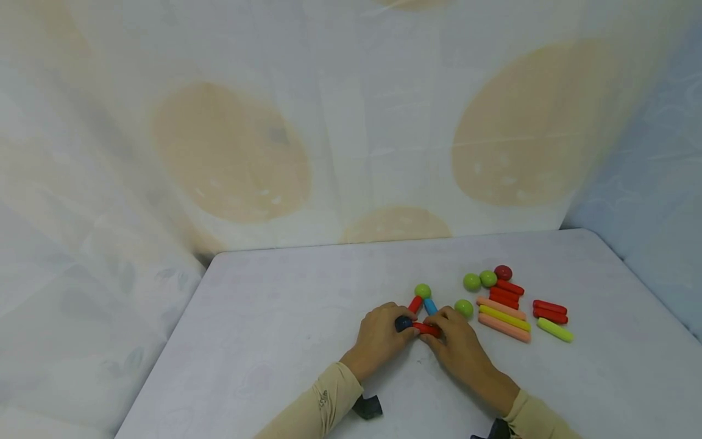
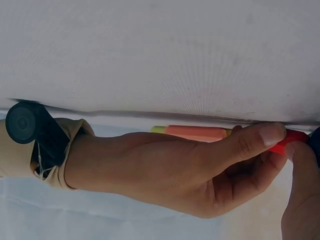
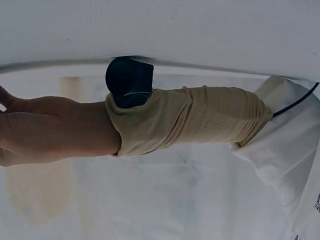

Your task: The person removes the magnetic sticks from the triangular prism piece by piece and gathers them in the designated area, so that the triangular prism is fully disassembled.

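Both hands pinch one red stick, left hand also on a dark ball, right hand; only the left wrist view shows the thumb clamped on it.

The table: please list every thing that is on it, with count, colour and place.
Table: one, white, before a patterned curtain.
Dark ball: one, at the left hand's fingertips.
Red stick: one, pinched between both hands.
Short sticks: one red, one blue, under a green ball.
Loose balls: three green, one dark red, right of centre.
Stick pile: red, pink, yellow and green, to the right.
Left hand: grips the dark ball.
Right hand: holds the red stick.
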